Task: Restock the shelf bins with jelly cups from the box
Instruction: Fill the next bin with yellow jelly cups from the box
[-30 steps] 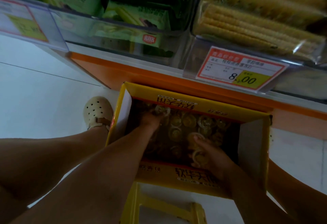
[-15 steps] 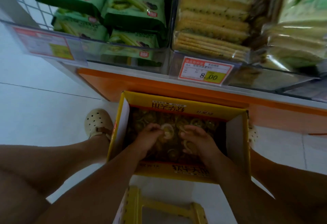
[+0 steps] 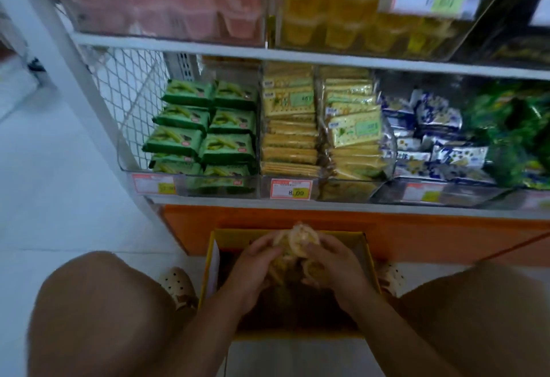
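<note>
Jelly cups (image 3: pixel 293 241) bunched between left hand (image 3: pixel 256 262) and right hand (image 3: pixel 334 265), each grip curled round them, above box (image 3: pixel 229 233).

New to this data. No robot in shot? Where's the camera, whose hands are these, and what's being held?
There is no robot here. A person works bare-handed, and the single camera sits on their head, looking forward and down, so everything is seen from their viewpoint. The left hand and right hand together grip a bunch of jelly cups just above the open yellow box, which stands on the floor in front of the shelf. That shelf holds green packets and crackers. The bins above show pink and yellow contents, too blurred to identify.
</note>
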A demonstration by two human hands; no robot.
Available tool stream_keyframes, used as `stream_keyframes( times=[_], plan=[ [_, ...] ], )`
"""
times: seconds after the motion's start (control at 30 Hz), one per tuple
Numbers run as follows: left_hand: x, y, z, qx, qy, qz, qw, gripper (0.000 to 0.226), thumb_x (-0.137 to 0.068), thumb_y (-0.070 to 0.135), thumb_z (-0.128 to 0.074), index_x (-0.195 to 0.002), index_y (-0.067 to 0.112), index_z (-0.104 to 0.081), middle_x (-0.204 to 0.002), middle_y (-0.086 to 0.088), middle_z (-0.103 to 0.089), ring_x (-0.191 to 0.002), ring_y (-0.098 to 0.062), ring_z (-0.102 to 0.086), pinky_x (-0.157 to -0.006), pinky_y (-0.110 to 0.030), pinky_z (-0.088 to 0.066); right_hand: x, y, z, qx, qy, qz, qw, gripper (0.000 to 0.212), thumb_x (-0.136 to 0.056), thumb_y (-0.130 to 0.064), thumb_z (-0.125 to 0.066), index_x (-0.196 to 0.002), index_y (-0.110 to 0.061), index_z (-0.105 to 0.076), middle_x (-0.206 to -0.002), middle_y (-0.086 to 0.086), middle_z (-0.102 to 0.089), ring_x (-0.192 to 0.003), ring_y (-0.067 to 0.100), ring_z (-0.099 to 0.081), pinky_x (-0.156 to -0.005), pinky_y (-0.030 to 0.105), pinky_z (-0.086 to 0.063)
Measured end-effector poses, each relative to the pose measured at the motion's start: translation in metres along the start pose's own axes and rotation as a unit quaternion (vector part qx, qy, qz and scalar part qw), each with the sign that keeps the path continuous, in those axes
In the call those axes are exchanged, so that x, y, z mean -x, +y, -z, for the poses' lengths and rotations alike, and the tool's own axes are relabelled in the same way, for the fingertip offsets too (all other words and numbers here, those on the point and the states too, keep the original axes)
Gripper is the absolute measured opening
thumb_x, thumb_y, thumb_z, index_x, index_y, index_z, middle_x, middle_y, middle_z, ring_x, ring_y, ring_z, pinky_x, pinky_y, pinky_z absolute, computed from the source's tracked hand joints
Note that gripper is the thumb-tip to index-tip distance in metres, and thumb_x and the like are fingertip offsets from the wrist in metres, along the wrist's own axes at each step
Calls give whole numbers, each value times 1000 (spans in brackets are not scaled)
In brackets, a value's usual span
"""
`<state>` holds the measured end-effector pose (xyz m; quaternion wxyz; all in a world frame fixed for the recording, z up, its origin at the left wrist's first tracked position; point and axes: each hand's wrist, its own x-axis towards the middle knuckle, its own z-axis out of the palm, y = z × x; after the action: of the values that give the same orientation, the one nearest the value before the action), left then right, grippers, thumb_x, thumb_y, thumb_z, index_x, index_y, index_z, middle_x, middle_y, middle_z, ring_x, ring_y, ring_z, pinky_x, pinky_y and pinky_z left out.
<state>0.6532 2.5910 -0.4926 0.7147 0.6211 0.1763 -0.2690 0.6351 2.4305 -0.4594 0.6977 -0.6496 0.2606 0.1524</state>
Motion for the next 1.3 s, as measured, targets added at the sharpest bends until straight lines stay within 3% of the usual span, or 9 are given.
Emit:
stream_keyframes(
  times=[0.4, 0.5, 0.6, 0.7, 0.77, 0.87, 1.03, 1.2, 1.3],
  plan=[
    [96, 185, -37, -78, -4, -287, 955, 26, -89, 33, -65, -110, 48, -66, -105, 16, -69, -85, -3, -69, -69, -24, -55, 93, -176, 11, 23, 9, 283, 959, 13, -87, -24, -66, -96, -28, -75, -90, 2, -74, -79, 19, -71, -66, 38, -59],
    [124, 233, -37, -89, -6, -351, 932, 26, -89, 31, -66, -98, 55, -67, -95, 26, -68, -76, 9, -65, -66, -15, -51, 118, -232, 13, 49, 30, 351, 934, 17, -84, -25, -68, -99, -19, -70, -91, 10, -71, -77, 19, -69, -60, 31, -58],
    [146, 276, -33, -99, 8, -400, 911, 27, -87, 26, -68, -93, 53, -69, -89, 23, -71, -75, 2, -68, -61, -21, -54, 138, -296, 14, 101, 76, 440, 889, 13, -85, -25, -68, -97, -18, -70, -93, 14, -67, -73, 20, -66, -58, 26, -57],
    [155, 309, -24, -105, 44, -437, 892, 26, -86, 23, -68, -102, 44, -70, -90, 15, -73, -73, -4, -69, -53, -19, -51, 140, -365, 12, 197, 112, 497, 838, 13, -87, -33, -68, -98, -26, -70, -92, 4, -69, -81, 21, -67, -68, 37, -59],
    [155, 326, -16, -109, 59, -449, 885, 26, -86, 19, -68, -104, 39, -70, -92, 11, -74, -73, -3, -69, -54, -14, -49, 130, -407, 7, 262, 115, 484, 827, 14, -86, -34, -69, -97, -25, -72, -91, 1, -71, -81, 22, -67, -70, 38, -57],
    [151, 345, -5, -110, 65, -458, 880, 26, -86, 12, -69, -99, 34, -71, -88, 11, -75, -74, -4, -70, -56, -11, -49, 100, -458, 0, 379, 98, 424, 817, 12, -85, -30, -71, -93, -22, -74, -92, -4, -71, -79, 9, -62, -65, 21, -50],
    [152, 368, 7, -133, 79, -474, 867, 30, -87, 10, -66, -87, 39, -73, -86, 17, -74, -72, -3, -69, -59, -17, -51, 48, -503, -12, 617, 50, 294, 728, 24, -89, -31, -67, -111, -21, -69, -118, -3, -62, -102, 11, -54, -86, 25, -45],
    [154, 376, 11, -144, 76, -482, 861, 41, -87, 13, -66, -81, 53, -72, -88, 17, -74, -74, -4, -71, -61, -25, -56, 23, -504, -16, 595, 4, 204, 778, 37, -91, -35, -64, -124, -17, -62, -141, 4, -44, -126, 29, -46, -80, 45, -59],
    [151, 376, 12, -141, 78, -480, 862, 35, -86, 15, -67, -82, 49, -73, -88, 19, -73, -75, -2, -70, -64, -26, -51, 16, -501, -16, 605, 15, 235, 761, 47, -90, -47, -59, -126, -16, -62, -145, 4, -42, -124, 27, -50, -76, 39, -60]
  ],
)
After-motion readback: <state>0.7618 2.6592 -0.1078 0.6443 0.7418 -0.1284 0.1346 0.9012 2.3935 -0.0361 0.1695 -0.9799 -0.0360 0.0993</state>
